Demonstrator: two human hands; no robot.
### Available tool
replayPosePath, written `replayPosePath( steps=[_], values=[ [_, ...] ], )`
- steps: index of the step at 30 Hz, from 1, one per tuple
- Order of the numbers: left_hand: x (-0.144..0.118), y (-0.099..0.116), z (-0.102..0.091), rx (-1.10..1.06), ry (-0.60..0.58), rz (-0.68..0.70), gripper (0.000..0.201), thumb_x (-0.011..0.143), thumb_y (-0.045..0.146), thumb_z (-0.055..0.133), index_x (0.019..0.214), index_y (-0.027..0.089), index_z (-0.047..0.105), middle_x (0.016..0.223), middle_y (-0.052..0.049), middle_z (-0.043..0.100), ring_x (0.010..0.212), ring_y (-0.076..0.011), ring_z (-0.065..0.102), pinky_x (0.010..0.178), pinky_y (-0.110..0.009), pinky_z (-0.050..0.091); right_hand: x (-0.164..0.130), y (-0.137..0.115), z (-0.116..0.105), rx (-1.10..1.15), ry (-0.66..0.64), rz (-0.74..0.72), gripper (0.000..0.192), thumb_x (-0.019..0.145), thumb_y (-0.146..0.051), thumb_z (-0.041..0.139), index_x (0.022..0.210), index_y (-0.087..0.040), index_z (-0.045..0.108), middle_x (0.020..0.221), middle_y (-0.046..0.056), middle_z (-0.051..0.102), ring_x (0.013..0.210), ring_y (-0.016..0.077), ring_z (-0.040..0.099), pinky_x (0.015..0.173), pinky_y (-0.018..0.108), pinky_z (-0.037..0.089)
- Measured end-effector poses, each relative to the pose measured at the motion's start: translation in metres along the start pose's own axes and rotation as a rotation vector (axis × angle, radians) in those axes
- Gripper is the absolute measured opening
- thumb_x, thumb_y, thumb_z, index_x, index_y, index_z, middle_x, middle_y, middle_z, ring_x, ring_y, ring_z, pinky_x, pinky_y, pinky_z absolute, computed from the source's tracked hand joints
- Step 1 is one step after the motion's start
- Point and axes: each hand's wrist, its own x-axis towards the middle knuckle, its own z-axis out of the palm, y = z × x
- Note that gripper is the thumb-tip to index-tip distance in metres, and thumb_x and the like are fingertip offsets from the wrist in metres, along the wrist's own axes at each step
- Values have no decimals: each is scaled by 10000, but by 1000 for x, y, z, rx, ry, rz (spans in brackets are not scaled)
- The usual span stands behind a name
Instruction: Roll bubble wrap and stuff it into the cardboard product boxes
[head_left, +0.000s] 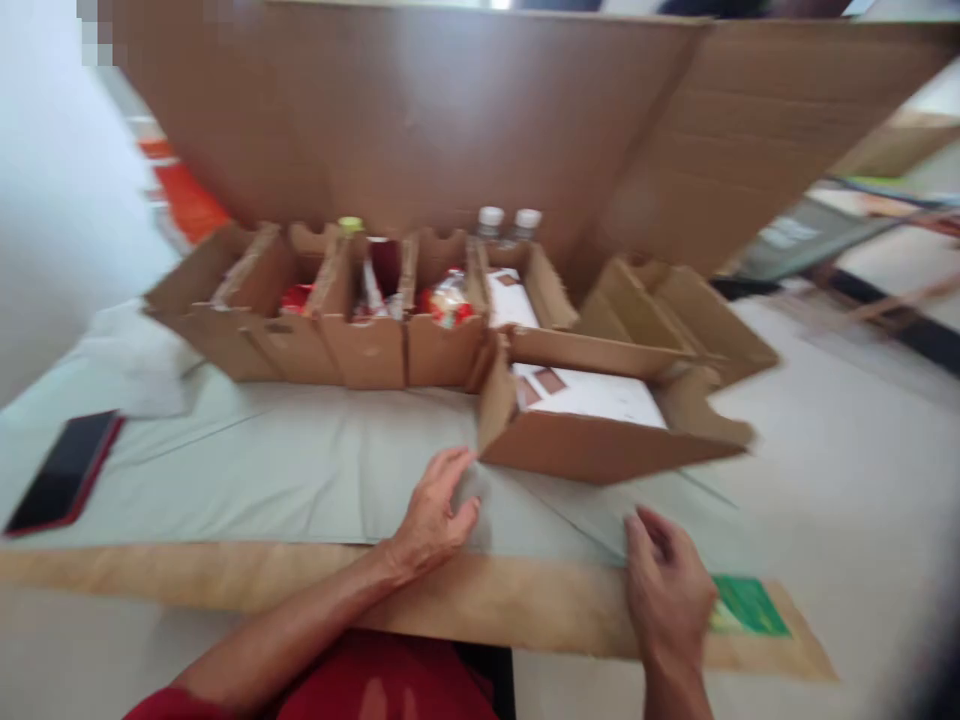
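My left hand [437,508] is over the green cloth, its fingers stretched out and the thumb apart. Its fingertips are close to the near left corner of a cardboard bin [607,445]; I cannot tell if they touch it. Inside that bin lies a white box [600,398] with brown squares on it. My right hand [669,590] is above the table's front edge, fingers curled in, with no object visible in them. A green and yellow label [750,606] shows beside it on the edge.
A row of cardboard bins [367,355] holds red packets, a clear-wrapped packet [451,300] and another white box [511,298]. Two white-capped bottles [491,222] stand behind. A tall cardboard panel [450,110] backs them. A phone [64,472] lies at left; more bins [675,305] stand right.
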Motion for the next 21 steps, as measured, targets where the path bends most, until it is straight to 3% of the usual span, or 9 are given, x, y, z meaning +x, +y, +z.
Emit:
replayPosePath(
  steps=[3,5,9,12,15,18,21],
  values=[
    [-19,-15,-34,25,42,0,430,824,136,619,1242,177,710,1319,-154,674,1222,-272,648,1060,-438,547,-36,-18,25,7,-191,-17,483,875,-603,596,1047,-180,755,914,146,784,779,323,736,765,466,582],
    [-34,-23,-60,36,110,-6,364,815,125,608,1153,169,738,1203,-138,725,1145,-252,683,1033,-417,557,-60,-59,54,121,-438,-186,366,898,-541,621,990,-218,767,892,107,793,761,292,749,718,404,596],
    [-65,-33,-111,-5,236,-65,308,846,126,558,1094,173,733,1066,-99,757,1012,-214,708,929,-359,577,-96,-183,130,344,-894,-656,226,977,-323,561,966,-270,781,915,67,794,834,239,750,795,352,599],
    [-86,-36,-137,-72,315,-184,251,862,144,545,1020,178,738,969,-78,751,911,-200,702,842,-323,570,-113,-280,201,395,-1094,-805,253,961,-213,550,1048,-251,784,1075,82,783,1023,232,727,930,372,569],
    [-104,-36,-151,-123,351,-243,240,885,183,547,1017,182,747,930,-76,737,872,-197,696,786,-304,561,-141,-367,281,409,-1341,-770,290,871,-159,644,1110,-242,786,1380,86,674,1223,226,656,919,327,558],
    [-118,-36,-156,-174,345,-209,237,902,195,547,1032,187,745,940,-84,736,901,-200,702,817,-305,563,-180,-431,350,387,-1427,-640,255,766,-143,759,1004,-225,802,1192,51,743,1155,210,663,956,305,527],
    [-127,-38,-159,-240,341,-182,224,911,212,552,1022,186,745,936,-90,735,900,-203,700,826,-310,562,-209,-458,383,364,-1361,-580,170,778,-187,737,943,-197,775,930,14,748,930,186,673,876,306,535]
  ],
)
